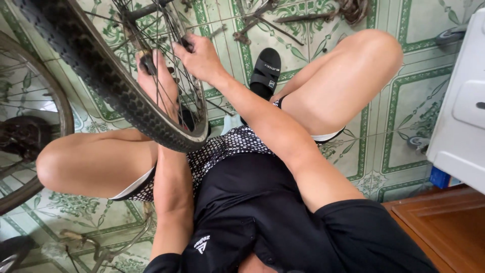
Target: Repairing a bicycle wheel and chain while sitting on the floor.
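So the bike wheel [126, 96] sits far left in the scene, knobby black tyre on a metal rim, hanging over the person's left knee with its lower edge dipping between the thighs. Both hands are in among the spokes [174, 93]. The left hand [156, 81] is behind the spokes, palm up against them, fingers curled round something small and dark near the rim; can't tell what it is. The right hand [199, 58] reaches in from the near side, fingertips pinched shut on a spoke or a little part right beside the left hand, so the two are almost touching.

A second wheel [35, 131] stands further left, only partly in shot. On the green-patterned tile floor [404, 101] there's a black sandal [266, 71] on the right foot, and some rusty metal parts [262, 23] lie at the far edge. A white cabinet [462, 101] is at the right, with a wooden surface [444, 222] nearer.
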